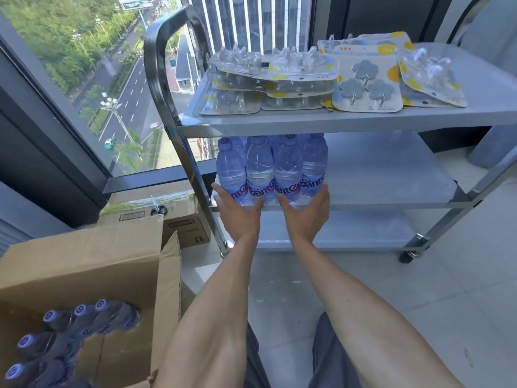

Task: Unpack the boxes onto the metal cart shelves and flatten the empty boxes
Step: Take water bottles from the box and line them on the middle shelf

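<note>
Your left hand and right hand are both spread flat, fingers straight, pressing the near face of the water bottles on the middle shelf of the metal cart. The bottles stand at the shelf's left near corner, close to the edge.

Push unevenly and the group may twist or a bottle may tip off the near edge; whether shrink wrap binds them is hard to tell. The cart rides on a caster, and you cannot see whether it is locked, so a hard shove may roll it away. The hook packs on the top shelf are stacked loosely and could slide if the cart jolts.

The open box at near left holds more bottles, dark and cut off by the frame, so their count is unclear. Another box sits behind it, partly hidden. The bottle tops are masked by the top shelf's edge.
</note>
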